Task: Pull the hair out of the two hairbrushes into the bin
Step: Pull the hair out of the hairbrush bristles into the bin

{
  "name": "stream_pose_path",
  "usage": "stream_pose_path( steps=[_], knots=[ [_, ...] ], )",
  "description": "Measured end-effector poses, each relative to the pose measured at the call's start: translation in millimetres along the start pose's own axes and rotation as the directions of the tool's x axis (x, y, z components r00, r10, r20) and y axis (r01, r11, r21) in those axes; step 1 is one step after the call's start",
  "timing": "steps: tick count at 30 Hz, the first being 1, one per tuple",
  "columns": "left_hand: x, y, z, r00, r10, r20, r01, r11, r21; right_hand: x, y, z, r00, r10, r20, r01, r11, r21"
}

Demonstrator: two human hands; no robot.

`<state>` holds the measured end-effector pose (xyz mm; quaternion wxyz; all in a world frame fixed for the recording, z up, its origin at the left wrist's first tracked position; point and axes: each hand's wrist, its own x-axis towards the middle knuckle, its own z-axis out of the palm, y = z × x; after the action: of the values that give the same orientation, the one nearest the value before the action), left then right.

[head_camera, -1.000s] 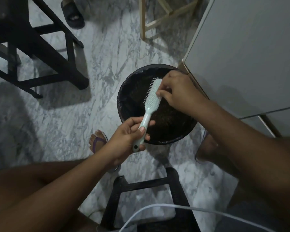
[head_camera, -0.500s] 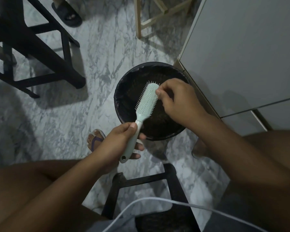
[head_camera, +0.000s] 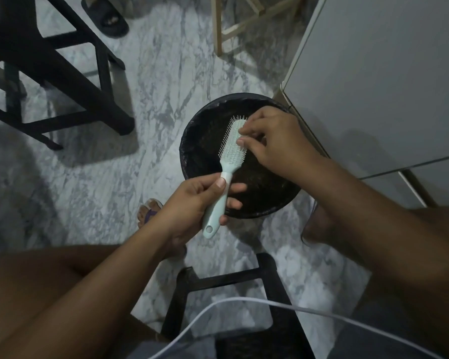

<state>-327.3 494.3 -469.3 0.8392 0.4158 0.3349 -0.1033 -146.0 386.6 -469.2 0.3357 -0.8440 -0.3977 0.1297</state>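
head view looks down on a pale green hairbrush [head_camera: 232,149] held over the open mouth of a black bin [head_camera: 189,161], which stands on the marble floor [head_camera: 153,99] close against the corner of a grey cabinet [head_camera: 373,73]. the left hand [head_camera: 192,203] wraps the handle, thumb laid along its top and fingers curled under, with the bristles turned up and the head pointing away toward the far rim of the bin. the right hand [head_camera: 275,141] comes in from the cabinet side, wrist bent down, its thumb and forefinger tips [head_camera: 241,142] drawn narrow and pinching at the bristles on the right edge of the head, the other fingers loosely curled behind. no hair can be made out between them in this dim light, so i cannot tell whether any strands are caught. to do this step well, it seems best to hold the head inside the rim so loose strands drop into the bin, dig the fingertips to the base of the bristles, lift along them rather than across, and brace the handle firmly against the pull. only one brush is in view.
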Motion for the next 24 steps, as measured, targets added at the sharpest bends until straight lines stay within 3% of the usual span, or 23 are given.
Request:
stream_pose_path(
  steps=[4, 8, 12, 16, 18, 22, 24],
  knots=[
    [2.0, 0.1, -2.4, 1.0, 0.0, 0.024, 0.0, 1.0, 0.008, 5.2, 2.9, 0.6, 0.997, 0.002, 0.071, 0.003, 0.997, -0.074],
    [4.7, 0.0, -1.9, 0.999, 0.022, 0.026, -0.022, 0.999, -0.037, 5.0, 5.3, 2.5, 0.999, 0.013, 0.045, -0.011, 0.999, -0.048],
    [6.2, 0.4, -3.5, 0.999, 0.033, 0.037, -0.03, 0.997, -0.067, 13.2, 11.1, -8.7, 0.993, -0.011, -0.118, 0.009, 1.0, -0.021],
    [5.0, -0.2, -5.5, 0.998, 0.06, 0.034, -0.058, 0.998, -0.038, 24.5, 31.4, -27.0, 0.963, 0.056, -0.264, -0.068, 0.997, -0.034],
    [4.2, 0.9, -5.9, 0.997, 0.069, 0.038, -0.068, 0.997, -0.041, 23.2, 43.1, -25.4, 0.965, 0.131, -0.226, -0.146, 0.988, -0.052],
    [1.5, 3.3, -6.2, 0.997, 0.071, 0.041, -0.068, 0.996, -0.054, 10.4, 56.7, 0.4, 0.976, 0.219, -0.017, -0.219, 0.966, -0.135],
    [1.6, 3.1, -7.0, 0.996, 0.074, 0.045, -0.071, 0.996, -0.054, 7.5, 49.3, 6.3, 0.982, 0.186, -0.046, -0.189, 0.98, -0.07]
  ],
)
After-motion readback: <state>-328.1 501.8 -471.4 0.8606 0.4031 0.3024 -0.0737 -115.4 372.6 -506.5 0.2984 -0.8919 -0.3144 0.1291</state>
